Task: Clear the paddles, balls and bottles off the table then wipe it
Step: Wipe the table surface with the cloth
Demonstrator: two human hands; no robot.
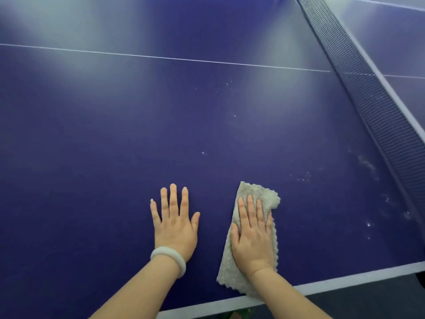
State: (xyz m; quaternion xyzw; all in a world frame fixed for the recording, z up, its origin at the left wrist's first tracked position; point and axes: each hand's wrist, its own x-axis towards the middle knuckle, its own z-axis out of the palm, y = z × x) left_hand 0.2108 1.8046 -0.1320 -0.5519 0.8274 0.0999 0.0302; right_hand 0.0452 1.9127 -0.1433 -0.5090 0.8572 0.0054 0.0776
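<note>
Wiping: the right hand (251, 236) lies flat on a grey fluffy cloth (259, 192), fingers straight and slightly apart, pressing it onto the table (115, 134) near the close edge; nothing is pinched.
Other hand: the left hand (174, 226) rests palm down on the bare blue top just beside the cloth, fingers spread and holding nothing; a pale bracelet (169, 259) sits on that wrist.
Cloth: bunched into a long shape, its lower end lapping over the white edge band (333, 284).
Done so far: no paddles, balls or bottles show on the part of the table I can see, so I judge the clearing finished and the wiping under way.
Left to do: white specks (303, 177) and smudges lie to the right of the cloth, toward the net (379, 111), with a few more further up; that patch looks unwiped, and the half beyond the net is barely in sight.
Surface: dark blue, with broad pale glare from overhead lights and a thin white centre line (161, 56) crossing it.
Room: dark grey floor (368, 302) below the table edge; something green at the bottom, possibly a shoe, too cropped to tell.
</note>
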